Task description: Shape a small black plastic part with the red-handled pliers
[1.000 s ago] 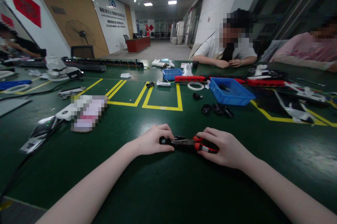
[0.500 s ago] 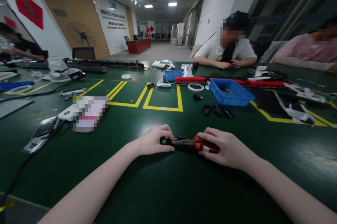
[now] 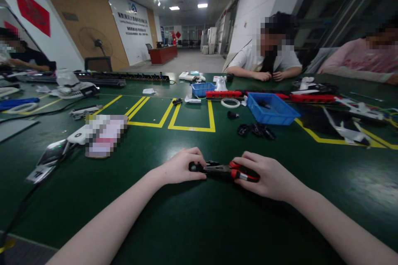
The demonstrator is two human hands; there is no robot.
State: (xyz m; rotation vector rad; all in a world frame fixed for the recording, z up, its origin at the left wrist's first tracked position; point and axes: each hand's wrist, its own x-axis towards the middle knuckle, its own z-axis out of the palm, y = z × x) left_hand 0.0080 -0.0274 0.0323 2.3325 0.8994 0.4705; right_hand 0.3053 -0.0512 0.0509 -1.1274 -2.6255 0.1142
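Observation:
In the head view my right hand [image 3: 264, 173] is closed around the red-and-black handles of a pair of pliers [image 3: 222, 168]. The jaws point left, toward my left hand [image 3: 182, 167]. That hand pinches a small black part [image 3: 195, 166] with a rounded end, between thumb and fingers. The plier tips meet the right side of this part; whether they grip it I cannot tell. Both hands rest low over the green table [image 3: 186, 223]. Several dark pieces [image 3: 256, 130] lie beyond my right hand, close to one another.
Behind the dark pieces stands a blue bin [image 3: 273, 109] with something dark inside, and a smaller blue bin [image 3: 202, 88] sits farther back. A black part [image 3: 232, 115] and a white ring [image 3: 230, 103] lie between. Left are a phone-like blurred object [image 3: 107, 136] and a cable [image 3: 23, 205]. People sit across.
The scene has shifted slightly with the camera. My hands, the pliers and the black part hold the same position.

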